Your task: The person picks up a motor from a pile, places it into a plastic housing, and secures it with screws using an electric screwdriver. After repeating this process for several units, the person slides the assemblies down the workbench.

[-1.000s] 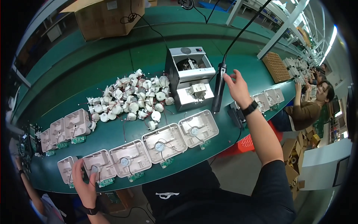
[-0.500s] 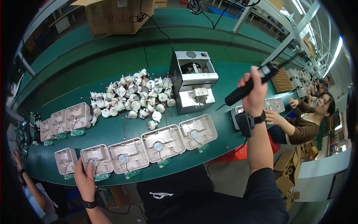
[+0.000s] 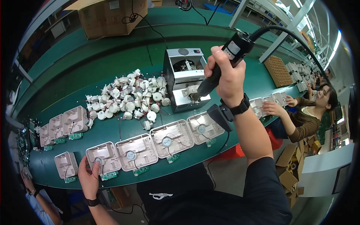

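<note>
My right hand [image 3: 229, 77] is wrapped round a black electric screwdriver [image 3: 213, 79], its lower end over the front of a screw feeder [image 3: 188, 80]. The screwdriver's tip is hard to make out there. My left hand [image 3: 89, 178] holds the left edge of a pale plastic housing [image 3: 108, 148], the thumb by a small round part [image 3: 99, 161] inside it. Three similar housings, one of them [image 3: 172, 137], continue the row rightward, each with a round disc, wires and a green circuit board at its near edge. Another housing [image 3: 66, 162] stands apart on the left.
White motor-like parts with wires lie in a pile [image 3: 129, 95] beyond the row. More housings [image 3: 75, 119] stand at the left. A cardboard box [image 3: 112, 18] sits at the back. A co-worker [image 3: 305, 120] handles housings at the right; another person's hand [image 3: 28, 178] shows at far left.
My right hand has brought the screwdriver leftward to the screw feeder. The held housing and the row beside it have slid right with my left hand, widening the gap to the leftmost housing.
</note>
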Available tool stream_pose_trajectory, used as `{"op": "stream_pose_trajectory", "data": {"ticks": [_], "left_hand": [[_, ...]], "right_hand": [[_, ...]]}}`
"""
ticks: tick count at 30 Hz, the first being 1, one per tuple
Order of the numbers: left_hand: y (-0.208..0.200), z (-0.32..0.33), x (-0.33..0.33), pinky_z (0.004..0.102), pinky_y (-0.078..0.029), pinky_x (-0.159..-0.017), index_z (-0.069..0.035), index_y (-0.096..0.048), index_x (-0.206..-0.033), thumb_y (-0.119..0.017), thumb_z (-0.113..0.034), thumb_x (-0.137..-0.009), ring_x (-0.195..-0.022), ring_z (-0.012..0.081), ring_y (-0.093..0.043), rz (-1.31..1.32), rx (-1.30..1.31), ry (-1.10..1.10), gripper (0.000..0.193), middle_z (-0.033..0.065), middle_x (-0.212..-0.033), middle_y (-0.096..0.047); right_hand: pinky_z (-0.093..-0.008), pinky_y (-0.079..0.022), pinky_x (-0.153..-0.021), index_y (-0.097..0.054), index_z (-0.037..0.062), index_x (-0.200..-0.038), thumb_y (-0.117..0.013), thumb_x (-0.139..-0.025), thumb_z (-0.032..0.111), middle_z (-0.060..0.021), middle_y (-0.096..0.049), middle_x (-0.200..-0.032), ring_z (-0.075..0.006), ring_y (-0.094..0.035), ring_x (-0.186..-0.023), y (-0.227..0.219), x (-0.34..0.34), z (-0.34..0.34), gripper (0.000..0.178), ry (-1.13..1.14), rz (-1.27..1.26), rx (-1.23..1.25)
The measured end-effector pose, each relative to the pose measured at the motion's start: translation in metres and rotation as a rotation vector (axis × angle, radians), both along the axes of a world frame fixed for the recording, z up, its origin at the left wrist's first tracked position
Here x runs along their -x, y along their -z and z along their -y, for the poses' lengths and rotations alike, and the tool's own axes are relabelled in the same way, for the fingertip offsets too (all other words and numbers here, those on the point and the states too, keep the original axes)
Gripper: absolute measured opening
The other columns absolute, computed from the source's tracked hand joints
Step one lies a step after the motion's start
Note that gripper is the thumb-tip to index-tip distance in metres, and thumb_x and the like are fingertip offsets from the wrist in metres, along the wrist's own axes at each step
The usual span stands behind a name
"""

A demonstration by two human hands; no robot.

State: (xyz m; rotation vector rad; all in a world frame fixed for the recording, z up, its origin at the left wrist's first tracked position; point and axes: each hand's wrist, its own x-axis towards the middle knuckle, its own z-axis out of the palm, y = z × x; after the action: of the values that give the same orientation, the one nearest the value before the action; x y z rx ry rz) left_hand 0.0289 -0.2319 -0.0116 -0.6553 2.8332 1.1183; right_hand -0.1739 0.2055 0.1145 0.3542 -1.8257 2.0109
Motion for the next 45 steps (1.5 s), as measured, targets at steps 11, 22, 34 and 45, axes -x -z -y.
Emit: {"op": "stream_pose_trajectory", "data": {"ticks": [11,22,34,45], "left_hand": [[0.019,0.014,0.009,0.0352,-0.031,-0.114,-0.005,-0.031,-0.155,-0.066,-0.020,-0.096,-0.135,0.0253,-0.042,-0.236,-0.235,0.224,0.070,0.0157,-0.151,-0.040],[0.020,0.021,0.008,0.0367,-0.021,-0.120,-0.005,-0.032,-0.155,-0.066,-0.025,-0.097,-0.147,0.0256,-0.029,-0.169,-0.332,0.209,0.071,0.0155,-0.159,-0.032],[0.018,0.004,0.008,0.0362,-0.023,-0.119,-0.004,-0.032,-0.156,-0.067,-0.027,-0.095,-0.146,0.0248,-0.031,-0.213,-0.345,0.194,0.073,0.0161,-0.159,-0.033],[0.028,-0.018,0.019,0.0375,-0.026,-0.118,-0.005,-0.033,-0.155,-0.068,-0.024,-0.096,-0.144,0.0267,-0.035,-0.292,-0.371,0.194,0.071,0.0167,-0.157,-0.036]], "right_hand": [[-0.0326,-0.048,-0.055,-0.045,0.0044,-0.111,-0.057,-0.094,0.011,-0.0094,-0.054,-0.070,-0.0180,-0.053,-0.056,0.016,-0.097,-0.036,0.021,0.053,0.026,0.091],[-0.0327,-0.050,-0.055,-0.043,0.0017,-0.107,-0.059,-0.091,0.009,-0.0111,-0.056,-0.069,-0.0169,-0.054,-0.056,0.050,-0.095,-0.032,0.024,0.084,0.030,0.023],[-0.0311,-0.049,-0.055,-0.043,0.0019,-0.100,-0.062,-0.088,0.007,-0.0099,-0.059,-0.068,-0.0158,-0.056,-0.055,0.069,-0.088,-0.035,0.022,0.078,-0.021,-0.166],[-0.0312,-0.049,-0.055,-0.045,0.0001,-0.109,-0.059,-0.091,0.010,-0.0106,-0.060,-0.071,-0.0162,-0.056,-0.056,0.039,-0.068,-0.044,0.025,0.086,-0.022,-0.165]]}}
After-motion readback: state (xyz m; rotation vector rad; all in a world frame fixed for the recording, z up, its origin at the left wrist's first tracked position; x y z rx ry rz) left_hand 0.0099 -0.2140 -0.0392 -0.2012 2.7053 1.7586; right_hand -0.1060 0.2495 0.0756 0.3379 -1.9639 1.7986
